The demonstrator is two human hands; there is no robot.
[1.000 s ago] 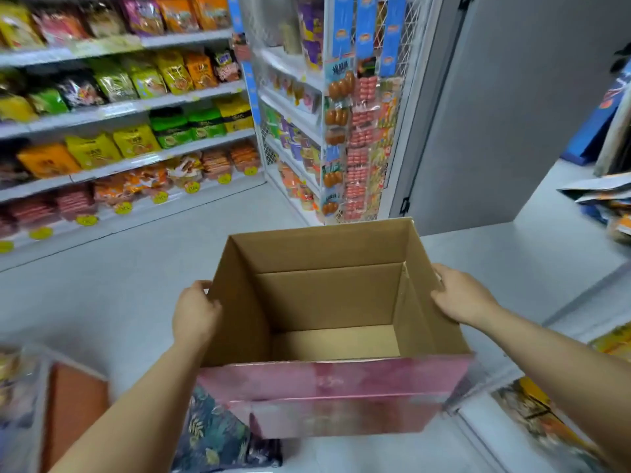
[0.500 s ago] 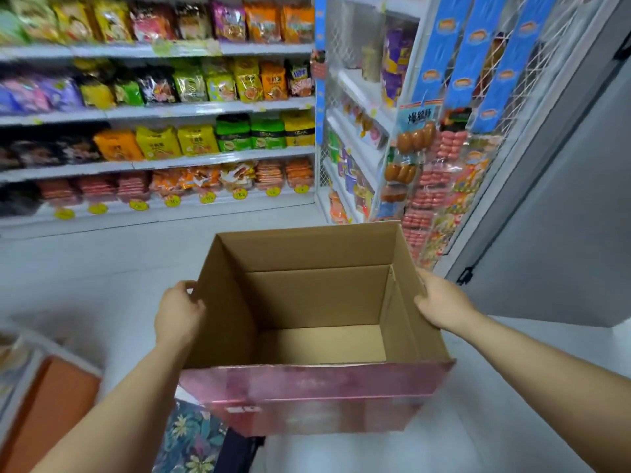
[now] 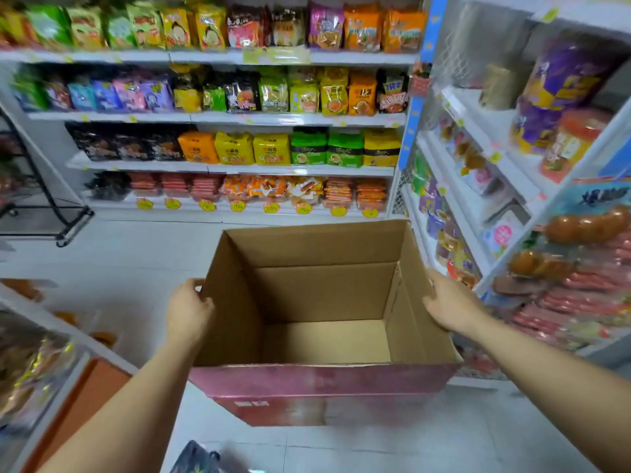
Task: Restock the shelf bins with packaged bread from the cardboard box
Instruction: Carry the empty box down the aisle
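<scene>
Between the fingers of my left hand (image 3: pixel 189 314) and right hand (image 3: pixel 450 305), gripping its walls, the cardboard box (image 3: pixel 324 384) shows empty, restocking apparently done.

Two forearms, bare from the lower edge of the view up to the wrists: left forearm (image 3: pixel 136 404) and right forearm (image 3: pixel 553 367), both smooth, slim at the wrist and widening toward the camera. Left hand (image 3: pixel 189 314) and right hand (image 3: pixel 450 307) bare as well, wrists and knuckles uncovered. Fingernails mostly hidden. Low in the middle, a scrap of dark cloth (image 3: pixel 196 457) printed with pale leaves, maybe part of the clothing; too little showing to tell which garment.
</scene>
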